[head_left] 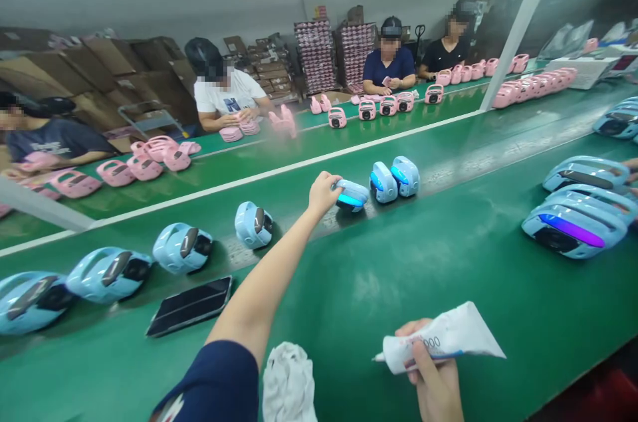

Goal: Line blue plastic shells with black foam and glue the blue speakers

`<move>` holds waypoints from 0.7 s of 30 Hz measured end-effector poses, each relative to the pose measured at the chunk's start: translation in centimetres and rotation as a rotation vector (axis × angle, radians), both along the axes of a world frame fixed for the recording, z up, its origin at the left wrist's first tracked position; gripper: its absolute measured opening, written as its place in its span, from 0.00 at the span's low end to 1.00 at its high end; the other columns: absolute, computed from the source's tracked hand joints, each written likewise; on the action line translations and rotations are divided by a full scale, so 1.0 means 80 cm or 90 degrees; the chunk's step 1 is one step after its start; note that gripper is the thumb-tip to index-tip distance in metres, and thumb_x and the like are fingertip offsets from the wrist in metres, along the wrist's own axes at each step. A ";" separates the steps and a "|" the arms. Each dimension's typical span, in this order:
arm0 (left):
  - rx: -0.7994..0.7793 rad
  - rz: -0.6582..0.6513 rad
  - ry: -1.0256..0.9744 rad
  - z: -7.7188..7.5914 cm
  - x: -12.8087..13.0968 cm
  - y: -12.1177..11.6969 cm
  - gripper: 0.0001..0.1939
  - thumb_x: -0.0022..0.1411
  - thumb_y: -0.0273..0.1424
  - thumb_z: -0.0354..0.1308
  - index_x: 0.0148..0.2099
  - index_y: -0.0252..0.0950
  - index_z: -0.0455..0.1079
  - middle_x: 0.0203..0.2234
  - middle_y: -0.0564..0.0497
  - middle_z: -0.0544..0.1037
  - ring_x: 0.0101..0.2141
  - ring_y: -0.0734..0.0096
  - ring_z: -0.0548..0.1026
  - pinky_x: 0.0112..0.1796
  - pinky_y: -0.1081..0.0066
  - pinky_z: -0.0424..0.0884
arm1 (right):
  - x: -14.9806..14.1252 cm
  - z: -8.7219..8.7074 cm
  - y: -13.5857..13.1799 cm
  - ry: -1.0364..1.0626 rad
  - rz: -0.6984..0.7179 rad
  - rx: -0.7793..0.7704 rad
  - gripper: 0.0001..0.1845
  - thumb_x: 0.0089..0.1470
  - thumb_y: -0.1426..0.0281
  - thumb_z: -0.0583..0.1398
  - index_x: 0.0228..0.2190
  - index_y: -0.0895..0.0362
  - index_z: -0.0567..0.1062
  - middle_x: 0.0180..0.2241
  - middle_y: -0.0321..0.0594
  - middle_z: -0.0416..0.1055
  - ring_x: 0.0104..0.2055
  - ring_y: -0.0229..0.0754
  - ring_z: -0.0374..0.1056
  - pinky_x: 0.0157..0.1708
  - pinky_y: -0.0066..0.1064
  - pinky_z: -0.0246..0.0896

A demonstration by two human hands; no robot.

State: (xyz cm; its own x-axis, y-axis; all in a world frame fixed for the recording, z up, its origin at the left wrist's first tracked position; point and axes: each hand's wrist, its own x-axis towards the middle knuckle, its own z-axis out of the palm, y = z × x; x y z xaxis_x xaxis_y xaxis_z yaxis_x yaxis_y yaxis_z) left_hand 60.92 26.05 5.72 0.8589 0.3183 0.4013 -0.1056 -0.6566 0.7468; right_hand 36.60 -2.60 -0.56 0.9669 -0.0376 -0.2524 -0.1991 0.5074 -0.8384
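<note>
My left hand (323, 193) reaches across the green bench with its fingers closed on a light blue portable speaker (353, 195), whose front strip glows blue. Just right of it stand two more blue speakers (406, 176) with lit strips. Low at the right, my right hand (432, 369) grips a white glue tube (443, 339), its thin nozzle pointing left and its flat end to the right. Between my forearm and that tube lies a crumpled white cloth (289, 382).
A black phone (190, 306) lies left of my forearm, below a row of blue speakers (110, 274). More blue speakers (581, 221) stand at the right by another person's hand. Beyond a white divider (299, 165), co-workers handle pink speakers (337, 117). A white post (521, 30) rises at the right.
</note>
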 end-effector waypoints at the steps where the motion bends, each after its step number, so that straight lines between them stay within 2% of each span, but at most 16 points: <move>1: -0.008 0.007 -0.018 0.004 -0.021 0.003 0.07 0.48 0.24 0.66 0.31 0.36 0.73 0.33 0.50 0.72 0.43 0.58 0.72 0.52 0.57 0.66 | -0.001 0.001 -0.001 0.000 0.008 -0.003 0.21 0.48 0.53 0.71 0.29 0.57 0.76 0.30 0.38 0.73 0.19 0.28 0.55 0.17 0.22 0.52; 3: -0.039 0.034 -0.059 0.011 -0.068 0.004 0.07 0.46 0.25 0.65 0.28 0.38 0.69 0.32 0.50 0.72 0.43 0.57 0.72 0.52 0.59 0.65 | -0.003 0.001 -0.003 0.000 0.015 -0.010 0.20 0.49 0.54 0.71 0.29 0.57 0.76 0.31 0.38 0.73 0.19 0.28 0.54 0.17 0.23 0.52; 8: -0.164 0.094 -0.118 0.018 -0.198 -0.001 0.08 0.52 0.36 0.61 0.33 0.39 0.70 0.32 0.50 0.77 0.36 0.60 0.74 0.43 0.63 0.69 | -0.004 -0.012 -0.011 -0.057 0.023 -0.013 0.18 0.49 0.57 0.71 0.31 0.56 0.75 0.30 0.39 0.74 0.19 0.31 0.59 0.16 0.22 0.57; 11: -0.245 0.113 -0.139 0.022 -0.274 -0.008 0.08 0.52 0.38 0.60 0.31 0.39 0.68 0.30 0.50 0.80 0.39 0.58 0.78 0.44 0.62 0.71 | -0.004 -0.009 -0.010 -0.129 0.023 -0.010 0.16 0.51 0.58 0.70 0.32 0.56 0.75 0.29 0.39 0.75 0.18 0.32 0.61 0.14 0.22 0.58; 13: -0.329 0.133 -0.158 0.026 -0.319 -0.020 0.08 0.50 0.37 0.61 0.30 0.39 0.67 0.28 0.50 0.82 0.41 0.56 0.80 0.45 0.60 0.72 | -0.008 0.005 -0.005 -0.172 0.015 0.004 0.14 0.55 0.58 0.68 0.33 0.54 0.74 0.29 0.37 0.75 0.18 0.31 0.60 0.14 0.22 0.58; 16: -0.481 0.171 -0.172 0.035 -0.375 -0.045 0.08 0.44 0.34 0.64 0.26 0.39 0.68 0.23 0.51 0.81 0.37 0.57 0.81 0.43 0.62 0.74 | -0.019 0.042 0.008 -0.263 0.029 0.028 0.14 0.57 0.56 0.67 0.34 0.52 0.72 0.29 0.35 0.75 0.17 0.32 0.60 0.14 0.23 0.59; 19: -0.592 0.193 -0.161 0.042 -0.420 -0.070 0.07 0.42 0.33 0.64 0.24 0.39 0.70 0.20 0.52 0.79 0.35 0.57 0.82 0.40 0.63 0.76 | -0.034 0.076 0.018 -0.343 0.039 0.034 0.15 0.55 0.54 0.68 0.34 0.50 0.71 0.28 0.33 0.74 0.15 0.32 0.58 0.12 0.24 0.57; 21: -0.640 0.199 -0.163 0.043 -0.443 -0.084 0.06 0.42 0.33 0.64 0.24 0.39 0.71 0.19 0.52 0.79 0.35 0.55 0.82 0.39 0.62 0.77 | -0.045 0.086 0.020 -0.374 0.055 0.025 0.17 0.53 0.53 0.69 0.33 0.48 0.71 0.27 0.33 0.74 0.16 0.35 0.61 0.13 0.25 0.59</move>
